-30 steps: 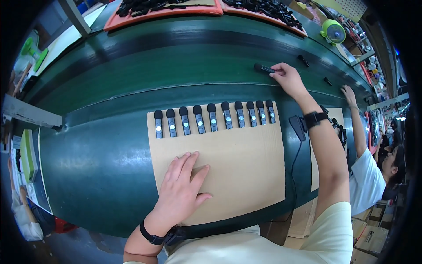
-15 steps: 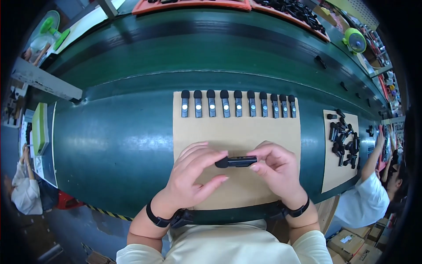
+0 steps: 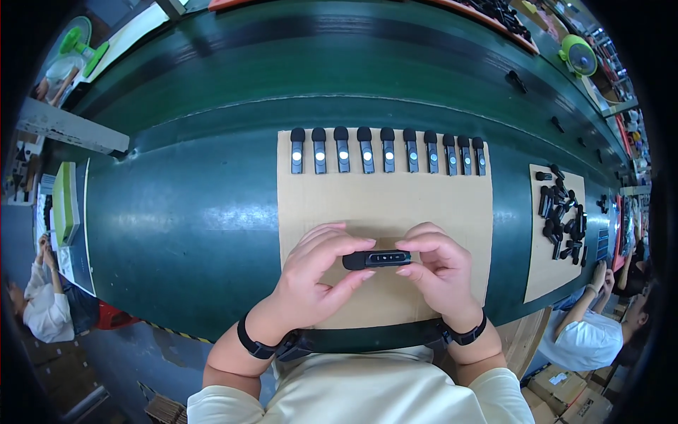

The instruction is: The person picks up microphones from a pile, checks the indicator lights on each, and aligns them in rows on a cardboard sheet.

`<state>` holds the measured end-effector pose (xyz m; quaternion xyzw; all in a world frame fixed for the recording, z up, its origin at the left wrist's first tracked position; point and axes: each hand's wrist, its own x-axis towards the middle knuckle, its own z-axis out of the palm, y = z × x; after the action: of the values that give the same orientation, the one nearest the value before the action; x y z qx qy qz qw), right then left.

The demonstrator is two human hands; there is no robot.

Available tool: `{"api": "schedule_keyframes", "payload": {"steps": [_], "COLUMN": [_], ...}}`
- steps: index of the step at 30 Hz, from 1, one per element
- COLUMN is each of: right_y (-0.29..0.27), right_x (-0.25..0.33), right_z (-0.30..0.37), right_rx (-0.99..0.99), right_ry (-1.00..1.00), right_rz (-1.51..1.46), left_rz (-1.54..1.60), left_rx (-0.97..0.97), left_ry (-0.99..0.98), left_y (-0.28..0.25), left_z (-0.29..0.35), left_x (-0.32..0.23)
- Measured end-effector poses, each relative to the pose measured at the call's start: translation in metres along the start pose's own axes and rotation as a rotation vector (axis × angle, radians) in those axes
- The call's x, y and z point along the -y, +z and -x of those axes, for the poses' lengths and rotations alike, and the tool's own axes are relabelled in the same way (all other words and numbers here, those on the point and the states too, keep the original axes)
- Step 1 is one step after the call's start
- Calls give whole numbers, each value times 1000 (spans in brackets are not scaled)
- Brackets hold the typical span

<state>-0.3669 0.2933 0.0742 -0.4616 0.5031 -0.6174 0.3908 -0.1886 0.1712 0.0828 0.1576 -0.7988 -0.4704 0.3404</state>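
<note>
Between my hands is a small black wireless microphone point(image 3: 385, 258) with a foam cap at its left end. It lies level above a sheet of cardboard point(image 3: 318, 203), with small marks on its upturned face. My left hand point(image 3: 314, 272) pinches it near the foam cap with thumb and fingertips. At the plain end, my right hand point(image 3: 441, 272) grips it between thumb and forefinger. Along the far edge of the cardboard stands a row of several similar microphones point(image 3: 366, 152), foam caps pointing away from me, each with a pale round spot.
A second cardboard sheet point(image 3: 542, 275) on the right carries a loose heap of microphones point(image 3: 561, 215). Beyond the green bench point(image 3: 191, 212), an orange tray point(image 3: 487, 21) holds many black parts. Co-workers sit left and right; a green fan point(image 3: 579, 56) stands far right.
The microphone has rolled so its marked face shows more. My left thumb has risen to close on it. The whole view has shifted slightly, and the right co-worker's arm has come down.
</note>
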Motion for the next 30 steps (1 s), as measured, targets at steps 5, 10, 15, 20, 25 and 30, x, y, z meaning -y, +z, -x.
{"api": "schedule_keyframes", "payload": {"steps": [5, 10, 15, 20, 25, 30], "right_y": [-2, -1, 0, 1, 1, 4], "right_x": [1, 1, 2, 2, 2, 0], "right_z": [1, 0, 2, 1, 0, 2], "right_rx": [11, 39, 35, 30, 56, 67], "right_ry": [-59, -106, -132, -128, -152, -191], "right_rz": [123, 207, 227, 227, 232, 201], "left_rz": [40, 37, 22, 16, 69, 23], "left_rx": [29, 3, 15, 24, -14, 54], "left_ry": [10, 32, 60, 65, -35, 48], "left_y": [2, 3, 2, 1, 4, 3], "left_z": [0, 1, 2, 2, -1, 0], "left_x": [2, 4, 3, 3, -6, 0]}}
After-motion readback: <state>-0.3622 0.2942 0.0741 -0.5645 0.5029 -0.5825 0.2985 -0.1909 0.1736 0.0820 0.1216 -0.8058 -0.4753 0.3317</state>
